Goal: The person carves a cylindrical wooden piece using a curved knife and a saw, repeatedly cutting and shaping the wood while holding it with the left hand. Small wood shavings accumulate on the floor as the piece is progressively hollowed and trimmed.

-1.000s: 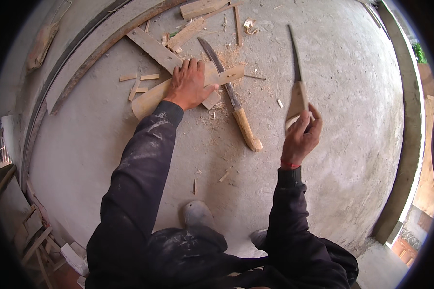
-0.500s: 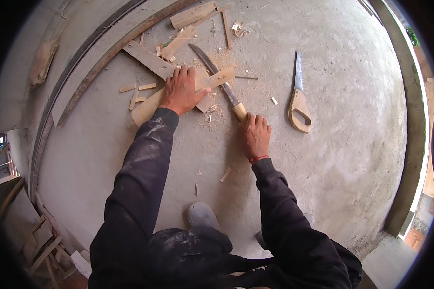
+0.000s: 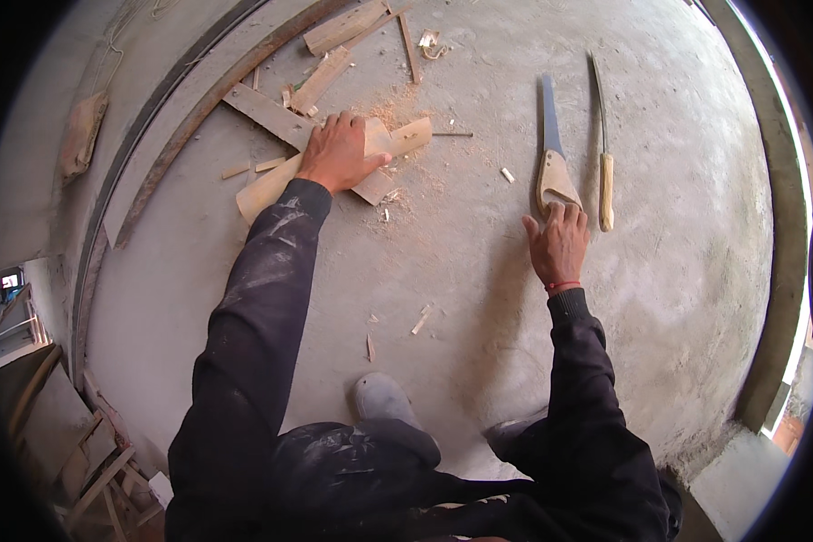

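Note:
My left hand (image 3: 334, 155) is closed over a pale piece of wood (image 3: 266, 191), holding it across a flat grey-brown board (image 3: 275, 117) on the floor. Its fingers curl over the wood's far side, and its thumb points right. To the right, my right hand (image 3: 560, 246) is at the lower end of a handsaw's wooden handle (image 3: 551, 173), fingertips over the handle and thumb held apart. The saw's blade (image 3: 549, 113) points away from me. Right beside the saw lies a long knife (image 3: 606, 185) with a wooden handle; neither hand touches it.
Sawdust (image 3: 397, 113) and several wood offcuts (image 3: 325, 77) lie around the board. A thin nail-like rod (image 3: 452, 135) rests right of the wood. A curved-looking ledge (image 3: 185, 126) runs along the left. Scrap wood (image 3: 99, 479) is piled at lower left. My shoe (image 3: 384, 397) is nearby.
The long knife, before in my right hand beside the wood, now lies right of the saw, released. My right hand has moved right to the saw handle. My left hand stays on the wood.

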`<state>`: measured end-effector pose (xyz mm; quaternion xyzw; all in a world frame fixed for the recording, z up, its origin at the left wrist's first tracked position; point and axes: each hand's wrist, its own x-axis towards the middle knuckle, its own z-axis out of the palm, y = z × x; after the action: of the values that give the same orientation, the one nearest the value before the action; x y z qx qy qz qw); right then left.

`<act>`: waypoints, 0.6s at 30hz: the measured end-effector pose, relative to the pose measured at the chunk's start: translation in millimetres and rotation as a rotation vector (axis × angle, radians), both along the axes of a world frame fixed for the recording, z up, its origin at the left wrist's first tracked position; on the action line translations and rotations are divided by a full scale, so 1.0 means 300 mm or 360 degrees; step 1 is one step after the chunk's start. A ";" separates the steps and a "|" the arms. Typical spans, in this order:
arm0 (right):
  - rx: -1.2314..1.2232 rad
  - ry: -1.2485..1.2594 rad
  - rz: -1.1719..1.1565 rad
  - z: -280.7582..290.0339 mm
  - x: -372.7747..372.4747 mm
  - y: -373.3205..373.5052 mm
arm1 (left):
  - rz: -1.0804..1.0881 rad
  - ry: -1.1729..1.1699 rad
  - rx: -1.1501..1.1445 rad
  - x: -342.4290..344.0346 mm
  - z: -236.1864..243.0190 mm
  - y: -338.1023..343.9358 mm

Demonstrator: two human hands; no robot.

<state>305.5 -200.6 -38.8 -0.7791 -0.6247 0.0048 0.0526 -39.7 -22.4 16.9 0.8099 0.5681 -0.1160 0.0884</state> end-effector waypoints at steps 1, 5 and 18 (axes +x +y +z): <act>0.0044 0.0028 -0.0004 -0.015 0.000 -0.005 | -0.0006 0.0022 0.0002 0.008 0.007 0.011; 0.0095 -0.0081 0.0134 -0.001 0.017 0.030 | -0.0026 0.0038 0.0021 0.010 -0.011 0.010; 0.0281 0.1919 -0.0179 0.241 -0.415 -0.079 | 0.0103 0.0094 -0.0064 0.040 -0.026 0.032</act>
<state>181.0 -224.1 33.6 -0.6636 -0.4408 0.3904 0.4614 -27.8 -12.8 9.1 0.7854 0.5939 -0.1483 0.0917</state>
